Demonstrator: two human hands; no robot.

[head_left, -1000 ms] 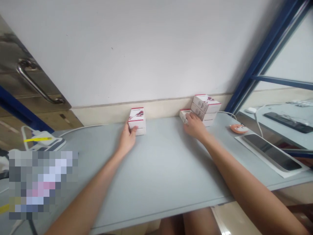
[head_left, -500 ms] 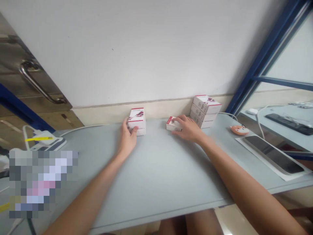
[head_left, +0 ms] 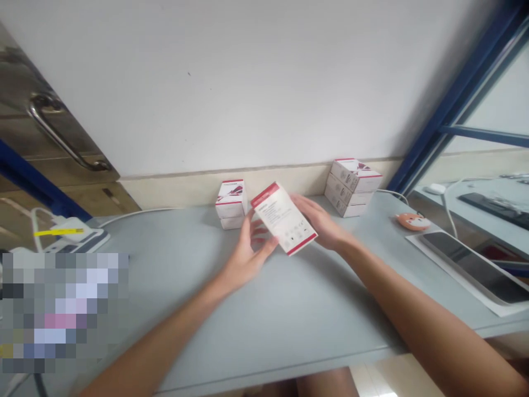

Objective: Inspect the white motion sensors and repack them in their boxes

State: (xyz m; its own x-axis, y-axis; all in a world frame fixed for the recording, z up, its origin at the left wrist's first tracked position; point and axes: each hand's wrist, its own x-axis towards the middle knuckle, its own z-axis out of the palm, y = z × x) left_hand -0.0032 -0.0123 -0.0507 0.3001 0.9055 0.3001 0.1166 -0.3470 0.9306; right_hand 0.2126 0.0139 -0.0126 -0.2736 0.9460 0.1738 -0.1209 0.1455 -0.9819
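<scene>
A white box (head_left: 284,218) with red end bands and small printed text is tilted up above the desk, its broad printed face toward me. My right hand (head_left: 320,220) grips it from the right, with the fingers partly hidden behind it. Around its lower left edge is my left hand (head_left: 250,251), thumb against the edge and fingers curled behind. Just left of that, two similar boxes (head_left: 231,207) are stacked near the wall. A taller stack of such boxes (head_left: 351,187) stands beyond my right hand.
On the right of the grey desk (head_left: 231,331) lie an orange animal-faced item (head_left: 413,221) and a dark flat panel (head_left: 475,267) on white sheet. A power strip with cables (head_left: 78,237) is at the left. A wall (head_left: 268,82) runs along the back.
My right hand has lifted the box off the desk and turned its printed face toward me. My left hand has left the two-box stack and moved right to this box.
</scene>
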